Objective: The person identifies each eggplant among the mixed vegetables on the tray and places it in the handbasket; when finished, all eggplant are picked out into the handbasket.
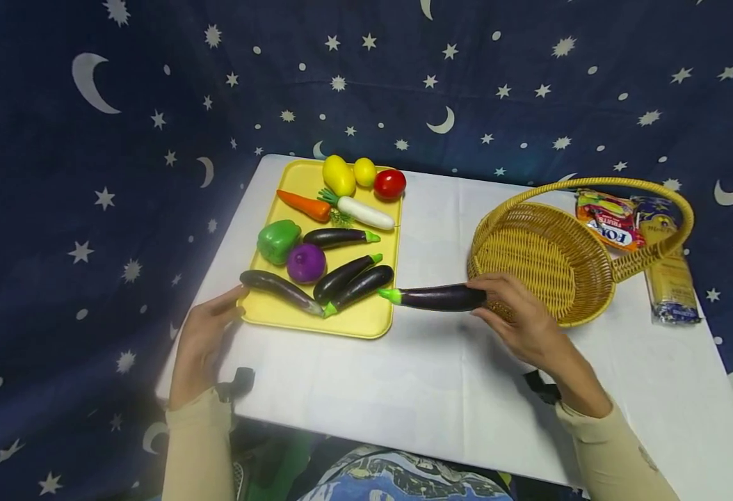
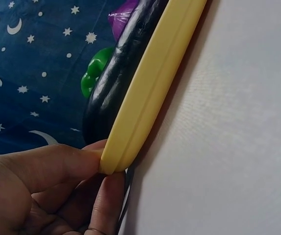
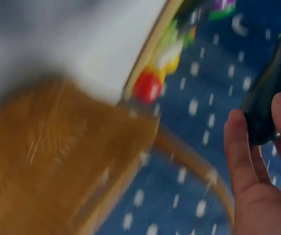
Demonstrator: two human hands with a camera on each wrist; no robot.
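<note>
In the head view my right hand [image 1: 526, 323] pinches the blunt end of a dark eggplant [image 1: 441, 298], its green stem pointing left toward the tray. The right wrist view shows this eggplant [image 3: 270, 98] between thumb and fingers. My left hand [image 1: 199, 341] is at the near left corner of a yellow tray [image 1: 354, 330]; up close in the left wrist view, thumb and fingers grip the tray's rim [image 2: 152, 93]. On the tray lie several more eggplants [image 1: 279, 289], a purple onion [image 1: 306, 264], a green bell pepper [image 1: 279, 241], a carrot [image 1: 304, 205] and a white radish [image 1: 366, 213].
Just beyond my right hand stands a wicker basket [image 1: 479, 268] with a tall arched handle, its visible floor bare. Snack packets [image 1: 610, 219] lie behind it to the right. Two yellow fruits [image 1: 339, 175] and a tomato [image 1: 390, 184] sit at the tray's far edge. Starry cloth hangs around the white table.
</note>
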